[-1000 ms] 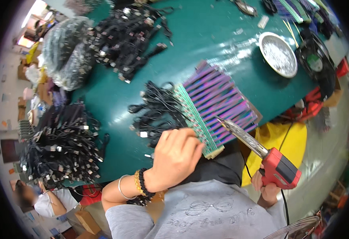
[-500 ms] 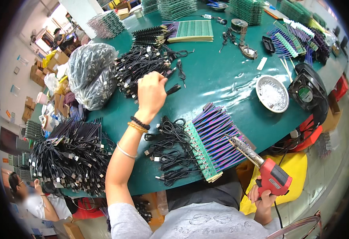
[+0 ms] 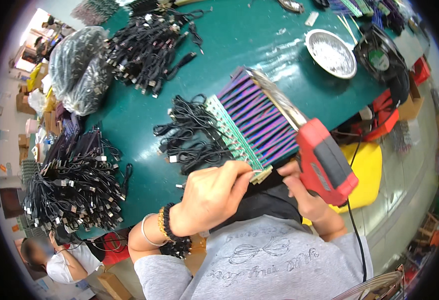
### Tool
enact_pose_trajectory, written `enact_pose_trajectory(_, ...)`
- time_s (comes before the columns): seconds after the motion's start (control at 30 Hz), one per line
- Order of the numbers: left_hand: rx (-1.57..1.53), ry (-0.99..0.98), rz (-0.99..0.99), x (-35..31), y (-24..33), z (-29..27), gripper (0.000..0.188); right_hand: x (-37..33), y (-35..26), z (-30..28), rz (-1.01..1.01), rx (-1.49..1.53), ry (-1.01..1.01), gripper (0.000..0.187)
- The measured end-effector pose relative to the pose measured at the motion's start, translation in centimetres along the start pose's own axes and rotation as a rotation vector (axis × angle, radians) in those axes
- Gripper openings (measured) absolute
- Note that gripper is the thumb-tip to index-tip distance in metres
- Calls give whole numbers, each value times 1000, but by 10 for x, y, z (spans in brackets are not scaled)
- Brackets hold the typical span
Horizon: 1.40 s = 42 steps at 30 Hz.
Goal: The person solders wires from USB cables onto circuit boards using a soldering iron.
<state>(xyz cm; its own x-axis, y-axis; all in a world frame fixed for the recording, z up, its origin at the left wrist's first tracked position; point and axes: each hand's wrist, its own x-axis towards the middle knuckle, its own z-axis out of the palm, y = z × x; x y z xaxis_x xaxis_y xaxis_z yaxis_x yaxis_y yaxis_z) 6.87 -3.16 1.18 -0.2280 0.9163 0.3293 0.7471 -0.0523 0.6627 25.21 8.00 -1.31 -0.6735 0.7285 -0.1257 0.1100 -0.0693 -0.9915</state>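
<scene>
My left hand (image 3: 212,195), with bracelets at the wrist, pinches what looks like a thin wire end at the near end of a green circuit board strip (image 3: 237,137). Black USB cables (image 3: 192,135) run from the strip's left side, and purple-blue wires (image 3: 259,117) fan out on its right. My right hand (image 3: 307,197) grips a red and black soldering gun (image 3: 324,162). Its metal barrel slants up and left over those coloured wires; blur hides exactly where the tip ends.
More black cables (image 3: 147,47) lie at the far left beside a filled plastic bag (image 3: 79,70). Another large cable pile (image 3: 74,185) covers the left table edge. At right are a metal bowl (image 3: 331,54) and a black fan (image 3: 382,57). A person (image 3: 69,260) sits at lower left.
My left hand has come from the far cable pile back to the near end of the board strip. The soldering gun has moved left and up over the coloured wires. The view has shifted.
</scene>
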Motion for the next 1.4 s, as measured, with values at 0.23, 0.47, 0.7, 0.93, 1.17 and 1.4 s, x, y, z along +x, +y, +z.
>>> enact_pose_trajectory(0.23,27,-12,112,-12,7,17,19,-5,20,12,-240,-159,-33,22)
enact_pose_trajectory(0.47,6,33,53,-26,12,26,20,-16,32,16,-172,-184,7,23)
enact_pose_trajectory(0.7,-245,49,-149,-33,17,33,14,-18,44,19,-152,-250,45,24)
enact_pose_trajectory(0.93,-316,134,-191,-41,13,45,13,-14,54,18,-513,-383,30,30)
enact_pose_trajectory(1.17,-166,243,-104,-37,10,46,17,-15,48,8,-453,-279,-71,33)
enact_pose_trajectory(1.4,112,258,-159,-20,-7,46,18,-60,36,-48,-86,8,-20,7)
